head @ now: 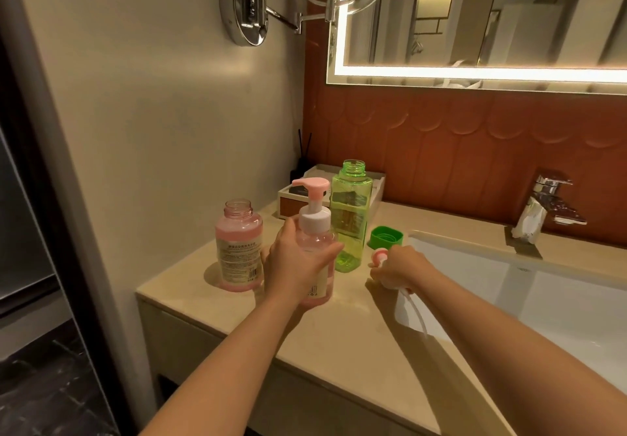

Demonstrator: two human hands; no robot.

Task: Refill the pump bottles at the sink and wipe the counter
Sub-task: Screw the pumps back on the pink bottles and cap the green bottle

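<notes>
Three bottles stand on the bench (339, 351): a pink pump bottle (314, 232) gripped by the left hand (298, 266), one uncapped pink bottle (239, 245), one uncapped green bottle (351, 211). One green cap (385, 236) lies by the sink (543, 286). The right hand (398, 267) clutches a loose pump head (379, 255) — mostly hidden, its tube (416, 315) trailing out. A tray (378, 186) behind is half blocked by the green bottle.

Left hand (298, 262) and right hand (400, 267) bare; forearms (237, 351) unclothed — slim.
</notes>
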